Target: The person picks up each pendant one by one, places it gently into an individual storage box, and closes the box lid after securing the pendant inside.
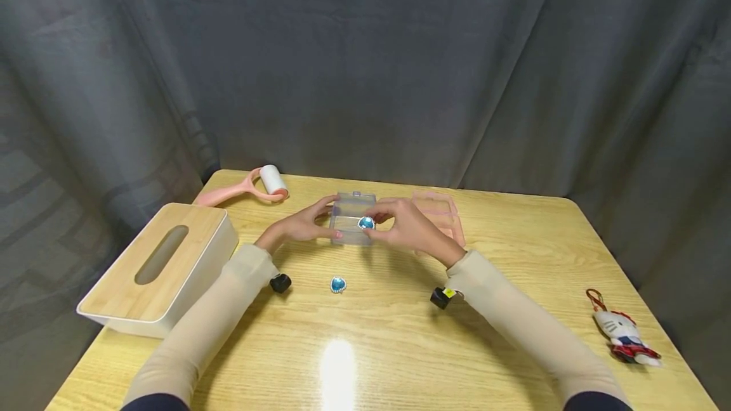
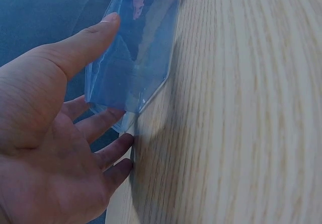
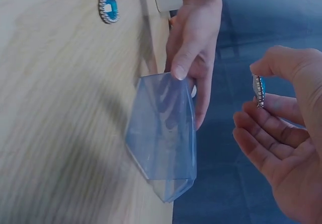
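My left hand (image 1: 304, 224) grips a clear, bluish plastic box (image 1: 349, 211) at its left side, thumb on the near edge and fingers towards the far side. In the left wrist view the thumb lies against the box wall (image 2: 138, 58). Over the box, my right hand (image 1: 407, 227) pinches a blue gem ornament (image 1: 366, 223) with a beaded silvery rim between thumb and fingers. The right wrist view has this ornament (image 3: 259, 90) edge-on, apart from the box. A second blue gem ornament (image 1: 338, 284) lies on the table, nearer to me.
A pink see-through box (image 1: 438, 203) stands right of the clear one, partly behind my right hand. On the left is a tissue box (image 1: 197, 240) with a wooden lid; behind it lies a pink-handled roller (image 1: 245, 188). A plush cat keychain (image 1: 622, 332) lies at the right.
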Available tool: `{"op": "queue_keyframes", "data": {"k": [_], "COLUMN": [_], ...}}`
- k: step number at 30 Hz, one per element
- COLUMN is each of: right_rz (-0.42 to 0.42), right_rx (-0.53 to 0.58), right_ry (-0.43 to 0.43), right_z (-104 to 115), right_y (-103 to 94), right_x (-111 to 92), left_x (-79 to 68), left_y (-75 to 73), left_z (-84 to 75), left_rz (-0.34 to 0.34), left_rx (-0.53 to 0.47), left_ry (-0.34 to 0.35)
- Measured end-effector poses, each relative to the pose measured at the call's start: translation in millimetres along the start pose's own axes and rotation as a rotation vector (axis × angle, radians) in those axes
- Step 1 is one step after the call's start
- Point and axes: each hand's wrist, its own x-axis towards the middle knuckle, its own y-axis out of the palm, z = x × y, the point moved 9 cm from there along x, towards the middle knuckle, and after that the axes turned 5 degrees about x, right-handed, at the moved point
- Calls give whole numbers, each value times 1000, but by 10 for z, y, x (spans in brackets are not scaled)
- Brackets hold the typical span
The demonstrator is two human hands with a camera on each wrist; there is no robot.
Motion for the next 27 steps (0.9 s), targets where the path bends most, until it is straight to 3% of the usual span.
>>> {"op": "queue_keyframes", "data": {"k": [13, 19, 27], "right_rz": [-3, -21, -39], "right_rx": [64, 107, 131], "right_ry": [18, 96, 121], "right_z": [-161, -347, -457], "right_y": [0, 118, 257], "right_x": [268, 326, 439], "left_x": [6, 20, -13], "left_y": [6, 43, 4], "left_z": [-42, 6, 2], "left_rz": [-1, 19, 10], "left_rx": [22, 29, 40], "left_ry": [-4, -3, -4]}}
